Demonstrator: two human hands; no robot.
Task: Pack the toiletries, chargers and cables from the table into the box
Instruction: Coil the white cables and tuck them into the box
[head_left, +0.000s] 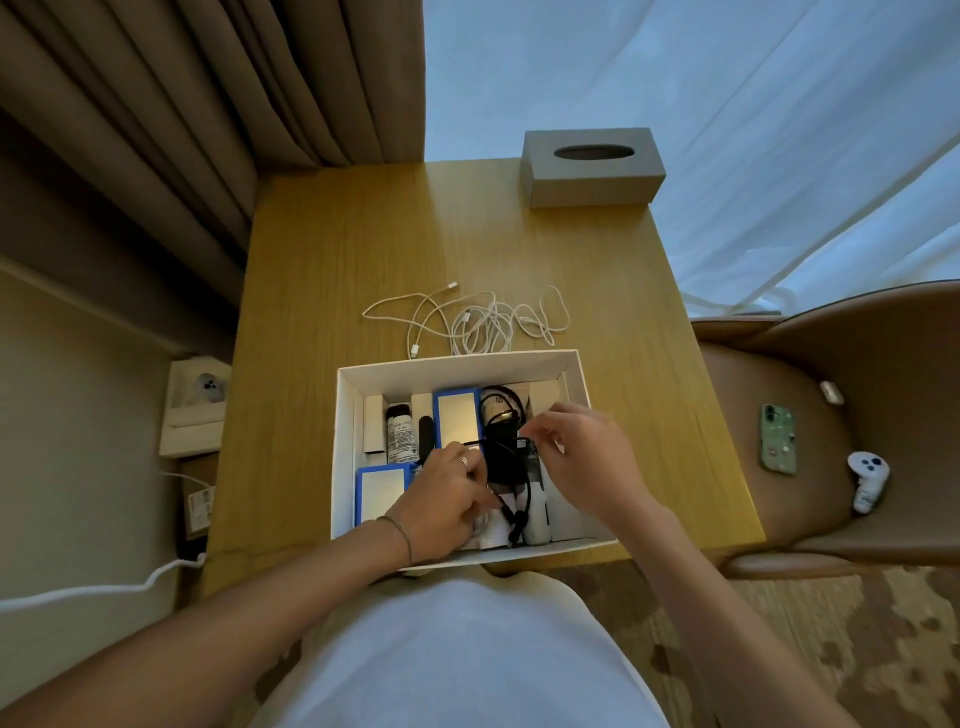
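- White box (579, 371) sits at the near edge of the surface (322, 291).
- Left hand (447, 493), fingers curled, grips a black cable (524, 499) inside the box.
- Right hand (587, 457) hovers over the box, fingers loosely curled, pinching nothing visible.
- White cables (478, 322) lie just beyond the box's far wall.

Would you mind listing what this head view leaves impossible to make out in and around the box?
- Near part of the box: covered by the left hand and right hand.
- Label on the bottle: too small to read.
- What the right hand's fingers pinch, if anything: too small to tell.
- White cables: tangled, so their number is unclear.
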